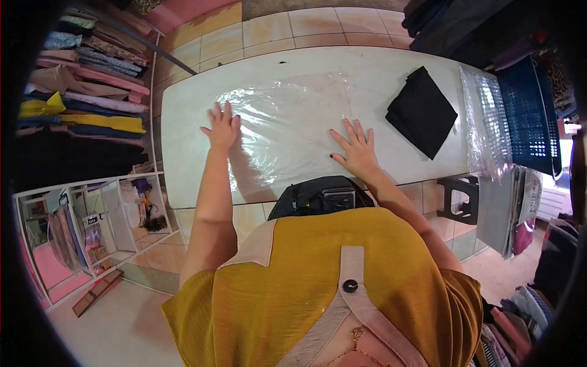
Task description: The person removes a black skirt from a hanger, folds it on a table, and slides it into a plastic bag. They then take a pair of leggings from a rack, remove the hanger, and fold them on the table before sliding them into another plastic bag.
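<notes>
- Table (183, 122): white, long, standing on a tiled floor (269, 27); its long axis runs left to right across the view.
- Room: folded fabrics (92, 79) stacked beyond the table's left end; a white shelf unit (92, 226) below the left near corner; a blue basket (529, 116) past the right end.
- Plastic sheet (293, 122): clear, lying flat on the middle of the table, reaching from near the far edge almost to the near edge; its long axis follows that of the table, one short side towards each end.
- Left hand (222, 128): fingers spread and released, palm pressed on the sheet's left part.
- Right hand (356, 151): fingers spread and released, palm flat on the sheet's right near part.
- Black cloth (422, 111): folded, lying right of the sheet, apart from it, set cornerwise to the table edges.
- Bag stack (483, 122): clear, at the right end.
- Black pouch (318, 196): at the near edge, between the arms.
</notes>
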A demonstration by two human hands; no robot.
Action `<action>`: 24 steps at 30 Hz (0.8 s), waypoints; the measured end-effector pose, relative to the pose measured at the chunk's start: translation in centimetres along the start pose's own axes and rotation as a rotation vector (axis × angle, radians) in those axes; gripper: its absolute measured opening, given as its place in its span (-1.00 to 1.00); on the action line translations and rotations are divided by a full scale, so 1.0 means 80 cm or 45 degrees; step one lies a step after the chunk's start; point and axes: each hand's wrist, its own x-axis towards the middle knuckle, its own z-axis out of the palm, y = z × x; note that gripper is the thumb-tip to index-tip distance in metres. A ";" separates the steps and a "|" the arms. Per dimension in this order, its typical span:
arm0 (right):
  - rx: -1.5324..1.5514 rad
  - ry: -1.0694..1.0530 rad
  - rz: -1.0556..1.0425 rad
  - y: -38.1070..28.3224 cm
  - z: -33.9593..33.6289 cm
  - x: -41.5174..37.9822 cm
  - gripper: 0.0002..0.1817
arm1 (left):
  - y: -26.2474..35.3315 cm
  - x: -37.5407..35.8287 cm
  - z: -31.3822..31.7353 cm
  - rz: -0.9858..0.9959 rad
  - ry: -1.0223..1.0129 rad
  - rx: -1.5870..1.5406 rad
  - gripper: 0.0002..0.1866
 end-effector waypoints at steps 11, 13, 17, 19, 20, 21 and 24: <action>0.316 0.655 0.988 0.153 -0.043 0.041 -0.37 | 0.101 -0.106 0.033 0.611 0.250 -0.195 -0.46; 0.231 0.632 1.063 0.201 -0.033 0.051 -0.33 | 0.099 -0.094 0.030 0.510 0.269 -0.168 -0.52; 0.061 0.464 1.078 0.229 -0.014 0.066 -0.21 | 0.099 -0.073 0.023 0.409 0.478 -0.137 -0.56; 0.034 0.447 1.039 0.231 -0.005 0.065 -0.17 | 0.126 -0.094 0.030 0.342 0.387 -0.161 -0.54; 0.039 0.432 0.928 0.232 -0.005 0.062 -0.17 | 0.141 -0.103 0.034 0.301 0.297 -0.208 -0.52; 0.043 0.422 0.818 0.236 -0.006 0.058 -0.17 | 0.148 -0.112 0.039 0.284 0.300 -0.197 -0.52; 0.134 0.281 0.309 0.251 -0.021 0.039 -0.17 | 0.164 -0.134 0.052 0.369 0.497 0.032 -0.47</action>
